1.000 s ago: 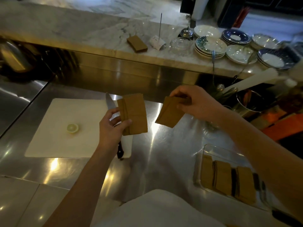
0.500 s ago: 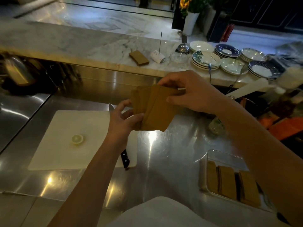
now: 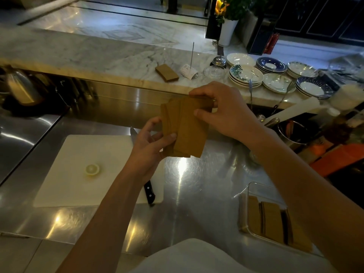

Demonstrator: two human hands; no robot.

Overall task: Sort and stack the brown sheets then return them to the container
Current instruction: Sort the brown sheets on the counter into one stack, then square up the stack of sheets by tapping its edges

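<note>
A small fanned stack of brown sheets (image 3: pixel 187 129) hangs above the steel counter, gripped from both sides. My left hand (image 3: pixel 149 142) pinches its lower left edge with thumb on top. My right hand (image 3: pixel 222 113) holds the upper right corner. A clear container (image 3: pixel 254 188) sits at the lower right of the counter, with more brown sheets (image 3: pixel 272 221) standing in rows inside; my right forearm hides part of it. Another pile of brown sheets (image 3: pixel 166 72) lies on the marble ledge behind.
A white cutting board (image 3: pixel 82 174) with a lemon slice (image 3: pixel 92 169) and a black-handled knife (image 3: pixel 149 192) lies left of my hands. Stacked plates (image 3: pixel 246 75), a receipt spike (image 3: pixel 189 70) and a metal utensil pot (image 3: pixel 291 133) stand at the back right.
One second ago my hands held separate sheets apart. My right hand brought its sheet over onto the left hand's sheets, and both hands now grip one stack, slightly higher in view.
</note>
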